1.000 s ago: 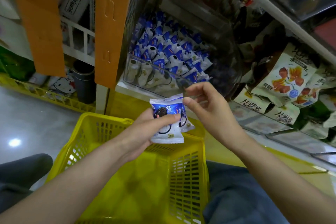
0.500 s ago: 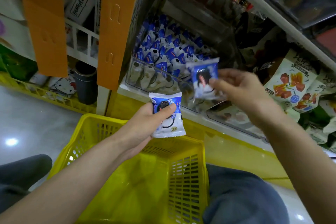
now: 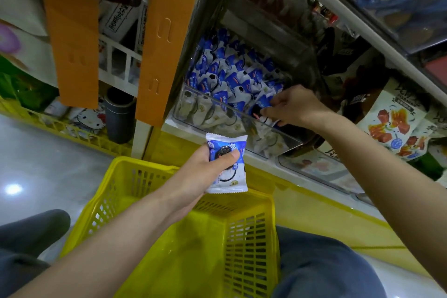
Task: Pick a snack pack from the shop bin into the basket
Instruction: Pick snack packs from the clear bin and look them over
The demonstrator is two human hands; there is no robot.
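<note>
A yellow plastic lattice basket [image 3: 251, 249] sits below a clear plastic shop bin [image 3: 205, 110] heaped with blue-and-white packs. The left hand [image 3: 198, 176] grips one blue-and-white snack pack [image 3: 231, 178] with curled fingers just above the basket's far rim. The right hand [image 3: 296, 106] pinches a second pack [image 3: 262, 104] inside the bin.

My left hand [image 3: 200, 176] hangs above the far rim of the basket [image 3: 251, 249], with the forearm running up across it from the near left corner. The thumb lies across the face of a snack pack [image 3: 231, 176] and the fingers curl behind, holding it upright. My right arm stretches past the basket's far right corner. The right hand [image 3: 295, 106], knuckles up, pinches a second pack [image 3: 262, 105] between thumb and curled fingers.
</note>
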